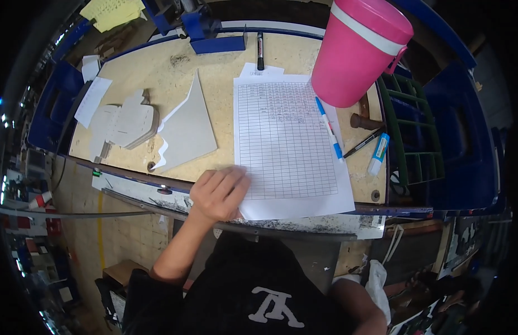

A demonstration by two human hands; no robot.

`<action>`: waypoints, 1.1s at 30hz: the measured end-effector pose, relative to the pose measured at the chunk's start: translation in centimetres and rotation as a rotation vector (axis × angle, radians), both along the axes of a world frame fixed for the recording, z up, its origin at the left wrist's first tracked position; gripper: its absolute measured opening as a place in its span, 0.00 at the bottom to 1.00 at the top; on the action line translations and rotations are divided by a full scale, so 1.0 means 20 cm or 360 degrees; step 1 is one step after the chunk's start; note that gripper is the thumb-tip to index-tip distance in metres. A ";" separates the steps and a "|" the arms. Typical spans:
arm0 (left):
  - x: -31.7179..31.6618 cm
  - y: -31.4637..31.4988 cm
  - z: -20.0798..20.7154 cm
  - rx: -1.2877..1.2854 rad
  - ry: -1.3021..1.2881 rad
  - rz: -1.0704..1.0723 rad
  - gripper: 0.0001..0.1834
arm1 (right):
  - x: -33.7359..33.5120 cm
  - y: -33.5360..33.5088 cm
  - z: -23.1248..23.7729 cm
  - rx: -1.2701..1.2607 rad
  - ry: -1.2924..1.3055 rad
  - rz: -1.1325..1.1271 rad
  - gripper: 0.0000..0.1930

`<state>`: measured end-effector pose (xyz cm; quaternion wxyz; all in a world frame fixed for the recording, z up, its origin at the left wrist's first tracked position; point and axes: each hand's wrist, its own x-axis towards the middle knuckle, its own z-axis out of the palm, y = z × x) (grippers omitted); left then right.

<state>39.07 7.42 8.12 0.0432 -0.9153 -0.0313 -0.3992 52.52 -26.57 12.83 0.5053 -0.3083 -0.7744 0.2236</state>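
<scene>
My left hand rests at the table's near edge, against the lower left side of a white sheet printed with a grid. Its fingers are curled closed; whether they grip the paper's edge is hidden. The sheet's lower end overhangs the table edge, and its upper part carries handwriting. Along its right side lies a blue-and-white pen. Next to that are a black pen and a blue-and-white glue stick. Of my right arm only a bent part shows at the lower right; the right hand is out of sight.
A pink lidded bucket stands behind the sheet's upper right. Left lie a grey cardboard piece and stacked die-cut card pieces. A black marker lies near a blue metal fixture. A green divided rack sits right.
</scene>
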 end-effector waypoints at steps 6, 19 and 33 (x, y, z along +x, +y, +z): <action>0.01 0.01 0.00 0.0038 -0.0072 0.0009 0.15 | 0.10 0.17 0.09 0.0542 0.0130 0.0397 0.17; 0.00 0.00 -0.01 0.0035 -0.0027 0.0081 0.14 | 0.16 0.24 0.18 0.0946 0.0254 0.0702 0.22; 0.00 -0.01 -0.02 0.0046 -0.0032 0.0099 0.14 | 0.20 0.25 0.16 0.1022 0.0327 0.0693 0.22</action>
